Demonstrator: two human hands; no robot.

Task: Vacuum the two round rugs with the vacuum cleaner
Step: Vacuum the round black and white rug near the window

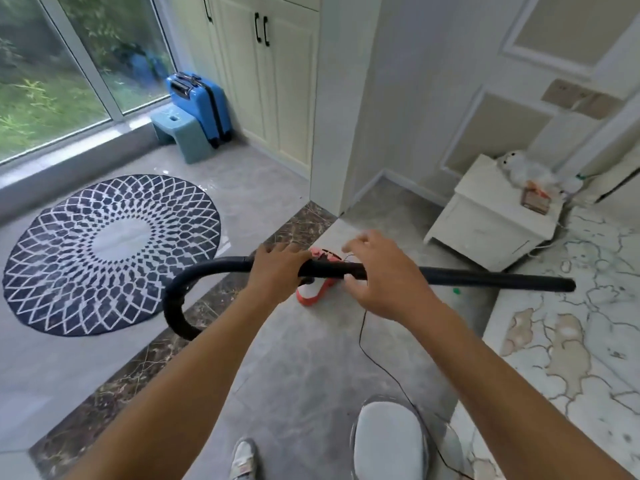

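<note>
Black plastic runs crosswise under both our hands: the left hand [277, 271] is wrapped over the vacuum's rigid tube [485, 280], fingers curled round it near the point where it joins the hose [173, 289]. The right hand [384, 278] lies over the same tube just beside the left, thumb below it. Its fingers are raised and blurred, so we cannot tell whether it has closed on the tube or only rests there. The tube reaches out to our right with its open end in the air, while the hose bends left and loops down below our left forearm. Directly beneath the hands the coral-and-white vacuum cleaner [313, 294] sits on the grey floor [311, 358], and a thin black cord [362, 327] trails from it back past our right shoe [388, 445]. A dark stone strip [145, 368] crosses the floor on a diagonal. Beyond it, to our left and well apart from the vacuum, lies the round rug [110, 254], navy with a white lattice and a pale centre. Farther off, a blue suitcase [199, 102] stands against the cupboards behind a teal stool [180, 133], near the window [69, 64]. A small white cabinet [491, 216] stands to the right.
</note>
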